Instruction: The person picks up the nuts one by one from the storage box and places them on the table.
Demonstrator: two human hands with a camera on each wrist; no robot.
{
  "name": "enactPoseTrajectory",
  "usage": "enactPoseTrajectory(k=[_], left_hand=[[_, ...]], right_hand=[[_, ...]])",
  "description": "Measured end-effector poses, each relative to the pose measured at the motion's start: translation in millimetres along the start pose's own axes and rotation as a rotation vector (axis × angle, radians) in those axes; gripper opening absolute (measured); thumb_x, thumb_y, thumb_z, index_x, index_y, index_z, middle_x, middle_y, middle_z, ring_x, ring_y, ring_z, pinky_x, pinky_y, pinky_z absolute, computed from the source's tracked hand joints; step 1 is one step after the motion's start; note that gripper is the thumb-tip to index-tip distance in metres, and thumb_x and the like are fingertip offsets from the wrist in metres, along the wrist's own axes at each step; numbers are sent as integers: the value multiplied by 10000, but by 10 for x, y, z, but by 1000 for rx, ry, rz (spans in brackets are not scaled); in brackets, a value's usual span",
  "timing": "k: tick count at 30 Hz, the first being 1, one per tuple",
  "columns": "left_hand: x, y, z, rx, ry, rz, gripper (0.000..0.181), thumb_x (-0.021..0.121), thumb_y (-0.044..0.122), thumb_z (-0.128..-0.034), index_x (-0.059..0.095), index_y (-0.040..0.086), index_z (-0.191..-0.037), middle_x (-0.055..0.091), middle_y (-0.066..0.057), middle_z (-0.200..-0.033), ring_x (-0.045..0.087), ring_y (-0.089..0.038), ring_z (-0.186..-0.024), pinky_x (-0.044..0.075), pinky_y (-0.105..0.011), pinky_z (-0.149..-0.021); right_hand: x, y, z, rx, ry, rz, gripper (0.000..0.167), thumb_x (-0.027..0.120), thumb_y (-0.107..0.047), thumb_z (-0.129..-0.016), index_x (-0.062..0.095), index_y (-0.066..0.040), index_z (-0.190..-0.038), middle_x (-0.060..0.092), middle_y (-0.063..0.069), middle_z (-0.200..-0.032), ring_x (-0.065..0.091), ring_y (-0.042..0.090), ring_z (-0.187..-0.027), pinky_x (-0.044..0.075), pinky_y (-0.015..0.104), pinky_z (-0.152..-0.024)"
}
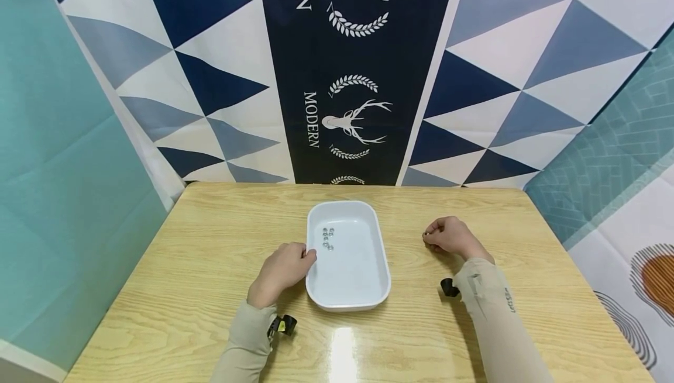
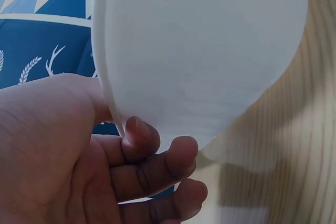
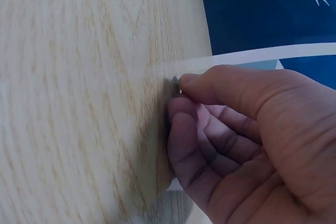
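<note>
A white rectangular tray [image 1: 351, 278] with rounded corners rests on the wooden table. My left hand [image 1: 283, 270] grips its left rim, thumb over the edge; in the left wrist view the other fingers [image 2: 181, 156] curl against the outer wall. Several small silvery pieces [image 1: 326, 238] lie on the tray's floor toward the upper left, too small to name exactly. To the right of the tray, my right hand [image 1: 451, 237] pinches a tiny grey metal-looking piece [image 3: 175, 83] between thumb and fingertips, low over the tabletop. The fingers hide most of that piece.
The light wood table [image 1: 226, 219] ends at a patterned cloth [image 1: 347, 79] behind it. Teal sheeting [image 1: 79, 166] hangs on the left, and another patterned cloth [image 1: 621, 196] hangs on the right. Each wrist wears a small black camera [image 1: 449, 287].
</note>
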State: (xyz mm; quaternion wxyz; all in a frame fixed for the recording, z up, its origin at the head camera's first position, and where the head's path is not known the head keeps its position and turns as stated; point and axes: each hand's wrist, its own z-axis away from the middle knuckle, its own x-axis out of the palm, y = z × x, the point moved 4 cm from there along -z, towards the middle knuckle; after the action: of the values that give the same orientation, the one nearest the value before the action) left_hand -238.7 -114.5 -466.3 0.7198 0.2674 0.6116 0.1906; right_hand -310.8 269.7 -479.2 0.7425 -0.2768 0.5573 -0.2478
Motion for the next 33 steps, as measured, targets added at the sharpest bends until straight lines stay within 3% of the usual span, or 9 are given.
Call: enactPoseTrajectory(k=[9,33], left_hand=[[-62,-23,8,-1,24,-8,425,523,343,-1023,479,155,-645,446,13,-582,399,-152,-501,313,-280,-485],[-96,-27,28,17,41,-23,430,541,310,-1019,463,157,-625,436,21,-565,389,-137,-487,304,-270,-473]], right_hand=[[-11,15,-10,0,2,10,217,714,-169,-946,686,27,-1035,718,92,-870,663,150,-698,540,312,-650],[0,37,9,50,-18,-85,260,702,-143,-944,655,48,-1115,697,93,-923,637,157,-741,534,312,-672]])
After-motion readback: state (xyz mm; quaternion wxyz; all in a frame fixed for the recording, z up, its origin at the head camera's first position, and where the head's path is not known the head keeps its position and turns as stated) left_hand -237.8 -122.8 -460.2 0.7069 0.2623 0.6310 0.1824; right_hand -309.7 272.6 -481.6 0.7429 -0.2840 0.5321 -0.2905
